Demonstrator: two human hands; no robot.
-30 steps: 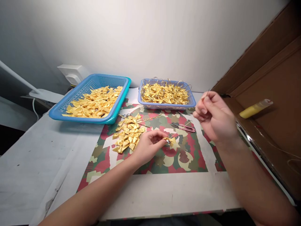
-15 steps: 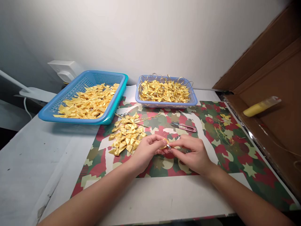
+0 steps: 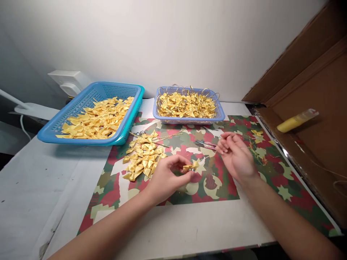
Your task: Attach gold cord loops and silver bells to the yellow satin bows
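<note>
My left hand pinches a yellow ribbon bow between thumb and fingertips. Something small, round and silvery shows on the bow's underside. My right hand is held up to the right, apart from the bow, its fingers curled in and the thumb against them. Whatever is in those fingers, if anything, is too small to make out. The pink-handled thread snips lie on the mat, their handle end partly hidden by my right fingers. Left of my left hand lies a pile of yellow bows.
At the back left stands a blue basket of yellow bows, stacked in a teal one. A smaller lilac basket holds bows with gold cords. Gold cords lie by the pile. Thread scraps and a cardboard wall are on the right.
My right hand has left the bow and moved right and up, toward the snips. My left hand still holds the bow, which now shows more fully.
</note>
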